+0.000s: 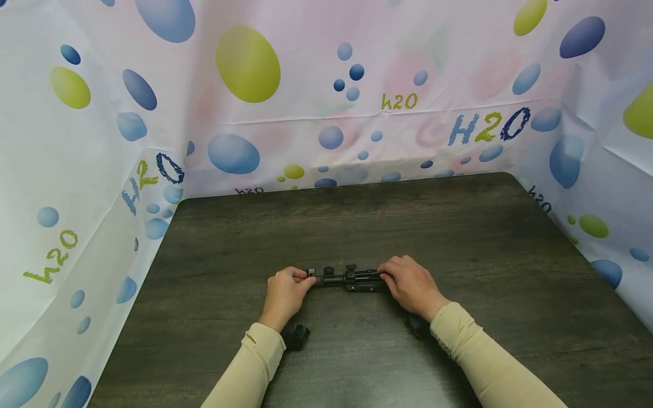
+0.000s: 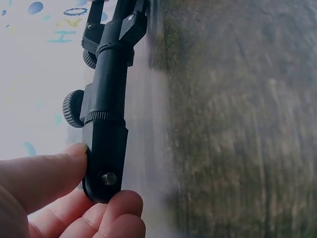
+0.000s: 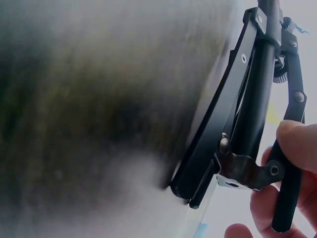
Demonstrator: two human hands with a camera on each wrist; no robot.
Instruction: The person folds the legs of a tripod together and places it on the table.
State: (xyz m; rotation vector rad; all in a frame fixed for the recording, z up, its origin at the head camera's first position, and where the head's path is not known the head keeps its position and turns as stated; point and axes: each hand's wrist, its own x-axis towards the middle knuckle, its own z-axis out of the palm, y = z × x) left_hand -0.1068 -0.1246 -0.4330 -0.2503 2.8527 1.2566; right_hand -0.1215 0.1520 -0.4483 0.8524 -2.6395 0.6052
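A small folded black tripod (image 1: 334,280) lies crosswise between both hands, over the middle of the table. My left hand (image 1: 285,292) holds its head end. In the left wrist view, thumb and fingers pinch that rounded end (image 2: 104,168), next to a small metal screw; a ridged knob (image 2: 74,109) sticks out above. At the leg end is my right hand (image 1: 410,286). The right wrist view has its thumb and fingers gripping one slim leg (image 3: 286,203), near a metal brace (image 3: 240,168). The other legs (image 3: 213,124) stand slightly spread from the centre tube.
A dark wood-grain table (image 1: 229,238) spreads below. White curtains (image 1: 306,73) with blue and green spots hang along its back and both sides. Dark wrist-worn devices (image 1: 297,338) sit under the sleeves.
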